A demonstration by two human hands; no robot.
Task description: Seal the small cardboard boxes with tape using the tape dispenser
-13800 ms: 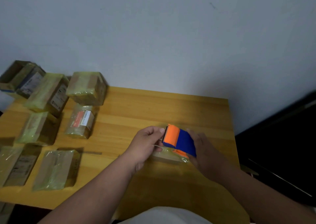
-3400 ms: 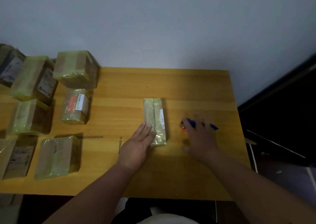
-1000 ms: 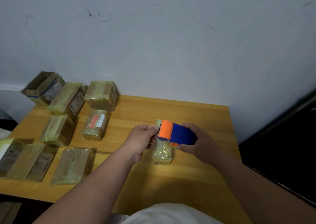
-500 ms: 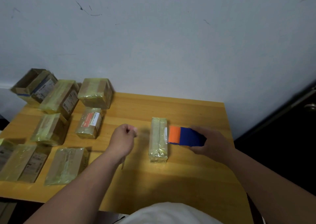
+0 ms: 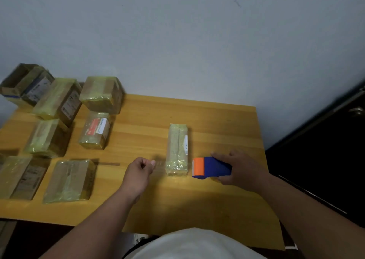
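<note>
Narrow cardboard box wrapped in yellowish clear tape (image 5: 177, 149) lying lengthwise near table centre, long axis running 12 to 6 o'clock, every visible face glossy with tape; sealing of this one judged finished or nearly so. Blue-and-orange tape dispenser (image 5: 211, 168) just beside its near end, at 3 o'clock, gripped by right hand (image 5: 240, 168), orange end toward the box, touching or apart not clear. Left hand (image 5: 138, 172) at 9 o'clock of the box, curled into a loose fist, possibly pinching something, too blurred to tell. Seven more tape-covered cardboard boxes (image 5: 69, 179) clustered at 9 to 10 o'clock on yellow wooden table (image 5: 217, 120), apparently sealed already; little seemingly left.
</note>
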